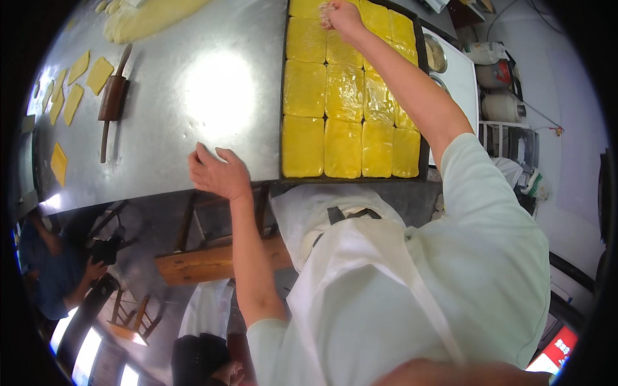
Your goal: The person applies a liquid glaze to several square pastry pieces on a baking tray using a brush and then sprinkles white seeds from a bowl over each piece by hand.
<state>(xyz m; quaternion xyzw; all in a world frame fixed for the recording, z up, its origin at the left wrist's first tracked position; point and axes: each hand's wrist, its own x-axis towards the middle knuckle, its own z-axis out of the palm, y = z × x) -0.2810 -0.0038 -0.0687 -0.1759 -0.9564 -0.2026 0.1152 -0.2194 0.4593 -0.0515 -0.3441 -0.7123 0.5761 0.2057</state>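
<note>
A dark baking tray [423,159] holds rows of rectangular dough pieces [344,91], coated a glossy yellow. Over the tray's far part, my right hand [344,19] is closed around a pale, crumbly topping [327,14], with some showing past the fingers. The dough beneath that hand is partly hidden by my hand and forearm. My left hand [219,171] is at the near edge of the metal worktable [159,159], left of the tray. It holds nothing, its fingers loosely bent and thumb apart from them.
A wooden rolling pin [113,99] lies on the worktable's left, beside several flat dough pieces [73,103]. A large dough mass [145,21] lies at the back. Right of the tray are metal bowls [436,54]. Below stands a wooden bench [207,265]; other people [58,270] are at lower left.
</note>
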